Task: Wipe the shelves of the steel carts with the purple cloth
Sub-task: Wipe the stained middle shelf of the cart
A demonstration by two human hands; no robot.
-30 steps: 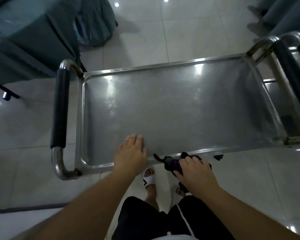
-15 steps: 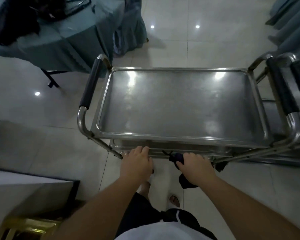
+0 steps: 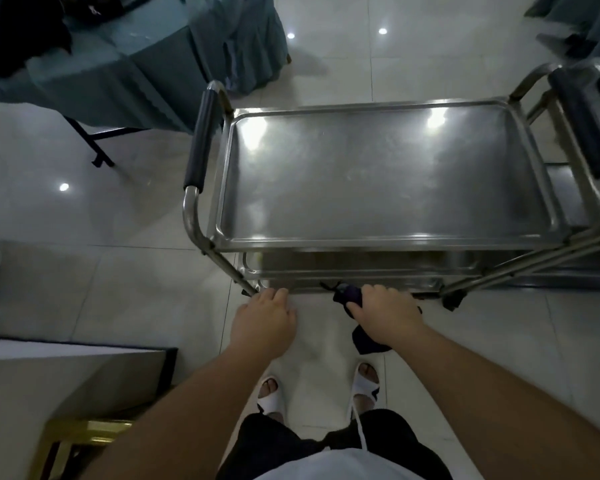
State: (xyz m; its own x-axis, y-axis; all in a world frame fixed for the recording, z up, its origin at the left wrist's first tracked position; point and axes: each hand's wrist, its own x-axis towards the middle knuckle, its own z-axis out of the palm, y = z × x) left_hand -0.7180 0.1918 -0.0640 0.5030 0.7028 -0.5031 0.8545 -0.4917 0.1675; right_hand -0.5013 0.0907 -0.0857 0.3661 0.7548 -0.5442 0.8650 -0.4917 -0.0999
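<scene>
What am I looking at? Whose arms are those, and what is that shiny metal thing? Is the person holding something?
This picture comes from a camera worn on a person's head, so you look down just as they do. The two arms are theirs, and below you see their feet in white sandals.

The shiny thing is a steel cart on a tiled floor. Its top shelf is a flat tray with nothing on it. Lower shelves peek out underneath. It has a dark padded handle at one end.

The right hand grips a dark purple cloth for wiping. The left hand reaches toward the cart's lowest edge; whether it touches is hard to tell.

A table with a teal cloth stands behind on the left.
</scene>
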